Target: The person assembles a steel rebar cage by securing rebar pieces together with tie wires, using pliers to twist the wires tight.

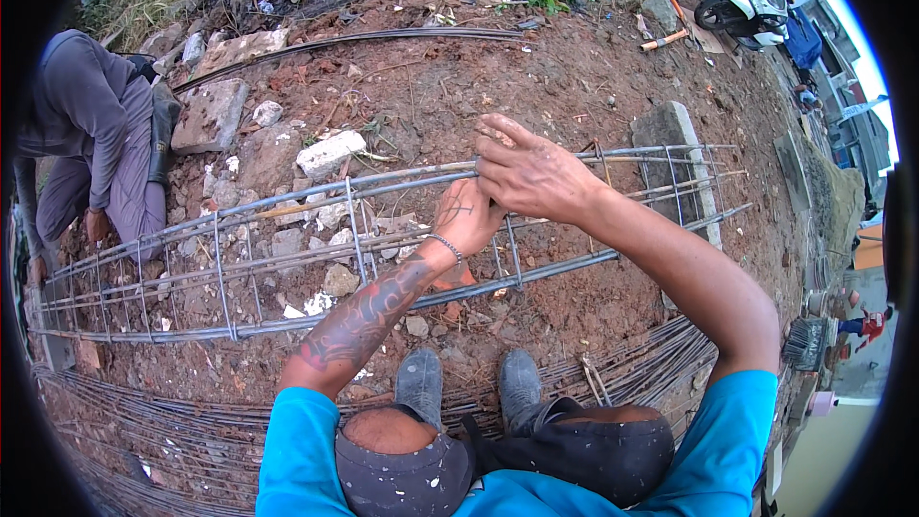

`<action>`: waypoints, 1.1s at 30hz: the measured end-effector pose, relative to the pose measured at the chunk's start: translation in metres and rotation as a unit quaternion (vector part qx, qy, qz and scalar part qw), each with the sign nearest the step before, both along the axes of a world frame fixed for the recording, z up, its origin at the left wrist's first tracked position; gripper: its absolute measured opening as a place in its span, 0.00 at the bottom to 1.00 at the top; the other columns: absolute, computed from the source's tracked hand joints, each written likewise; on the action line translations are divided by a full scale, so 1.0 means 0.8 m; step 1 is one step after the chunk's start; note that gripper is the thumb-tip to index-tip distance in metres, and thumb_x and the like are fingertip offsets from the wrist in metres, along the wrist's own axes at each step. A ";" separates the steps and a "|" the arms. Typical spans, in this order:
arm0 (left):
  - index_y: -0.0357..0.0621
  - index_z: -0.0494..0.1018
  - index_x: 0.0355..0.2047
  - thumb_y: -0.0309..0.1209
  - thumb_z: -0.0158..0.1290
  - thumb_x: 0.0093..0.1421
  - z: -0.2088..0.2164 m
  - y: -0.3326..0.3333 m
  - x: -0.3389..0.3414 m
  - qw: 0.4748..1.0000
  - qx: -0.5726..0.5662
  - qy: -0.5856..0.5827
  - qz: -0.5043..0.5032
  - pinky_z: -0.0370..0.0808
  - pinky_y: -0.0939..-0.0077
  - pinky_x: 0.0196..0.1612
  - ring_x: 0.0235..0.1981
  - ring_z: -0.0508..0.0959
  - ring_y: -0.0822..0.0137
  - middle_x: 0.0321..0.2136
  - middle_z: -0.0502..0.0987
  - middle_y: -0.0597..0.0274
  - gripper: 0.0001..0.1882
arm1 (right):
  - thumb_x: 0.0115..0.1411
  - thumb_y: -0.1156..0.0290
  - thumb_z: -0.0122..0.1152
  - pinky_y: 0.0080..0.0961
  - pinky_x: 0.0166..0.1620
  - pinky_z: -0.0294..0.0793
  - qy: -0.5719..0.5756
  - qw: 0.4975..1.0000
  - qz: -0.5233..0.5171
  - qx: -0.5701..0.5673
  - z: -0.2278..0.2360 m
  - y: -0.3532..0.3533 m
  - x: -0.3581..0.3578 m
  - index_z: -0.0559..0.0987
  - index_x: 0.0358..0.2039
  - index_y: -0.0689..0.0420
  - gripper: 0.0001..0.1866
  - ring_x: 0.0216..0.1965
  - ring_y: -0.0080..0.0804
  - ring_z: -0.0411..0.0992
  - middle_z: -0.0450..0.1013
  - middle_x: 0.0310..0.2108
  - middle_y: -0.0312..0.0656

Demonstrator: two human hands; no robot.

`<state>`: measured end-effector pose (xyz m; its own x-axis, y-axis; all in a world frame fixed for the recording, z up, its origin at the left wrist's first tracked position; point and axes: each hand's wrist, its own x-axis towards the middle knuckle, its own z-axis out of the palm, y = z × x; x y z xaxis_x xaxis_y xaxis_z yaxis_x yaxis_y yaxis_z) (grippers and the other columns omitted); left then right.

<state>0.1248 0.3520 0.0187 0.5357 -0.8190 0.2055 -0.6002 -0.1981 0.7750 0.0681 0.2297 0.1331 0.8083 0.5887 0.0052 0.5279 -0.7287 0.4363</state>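
Observation:
A long rebar cage (421,299) of steel bars and square stirrups stretches across the ground before me. Both hands meet at its upper far bar, near the middle. My left hand (465,218) is closed at the bar beside a stirrup, its fingertips pressed up against the other hand. Over it, my right hand (531,170) is curled with bent fingers at the same spot. Whatever the fingers pinch is hidden behind the hands. A stirrup (356,230) stands left of my left forearm.
A co-worker (105,134) crouches at the cage's left end, hands by the bars. Loose rebar (191,440) lies around my boots (421,388). Concrete blocks (675,148) sit under the cage and near it. An orange-handled tool (665,40) and a motorbike (756,14) are far right.

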 end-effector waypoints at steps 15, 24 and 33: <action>0.37 0.80 0.27 0.39 0.52 0.58 0.007 0.007 0.000 0.994 0.003 0.107 0.017 0.72 0.60 0.36 0.29 0.78 0.49 0.23 0.77 0.48 0.16 | 0.52 0.73 0.64 0.36 0.38 0.74 -0.146 0.811 -0.317 0.470 -0.125 0.031 -0.094 0.77 0.33 0.60 0.08 0.34 0.42 0.73 0.75 0.31 0.44; 0.34 0.78 0.30 0.35 0.55 0.57 0.023 0.036 -0.002 0.997 0.010 0.077 -0.020 0.72 0.65 0.32 0.27 0.79 0.55 0.27 0.79 0.49 0.13 | 0.52 0.77 0.62 0.34 0.37 0.75 -0.056 0.794 -0.264 0.544 -0.124 0.010 -0.093 0.78 0.32 0.61 0.05 0.34 0.42 0.75 0.76 0.31 0.45; 0.35 0.78 0.34 0.21 0.56 0.52 0.000 0.036 -0.049 0.984 -0.092 -0.152 0.028 0.77 0.66 0.39 0.34 0.80 0.54 0.34 0.79 0.50 0.08 | 0.52 0.73 0.61 0.36 0.41 0.73 0.234 0.781 -0.172 0.554 -0.103 -0.059 -0.046 0.80 0.32 0.62 0.07 0.35 0.45 0.75 0.77 0.29 0.46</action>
<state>0.0855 0.3804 0.0188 0.4699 -0.7234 0.5059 -0.8022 -0.1107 0.5868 0.0310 0.1823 0.0507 0.9835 0.1803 0.0139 0.1308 -0.6561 -0.7433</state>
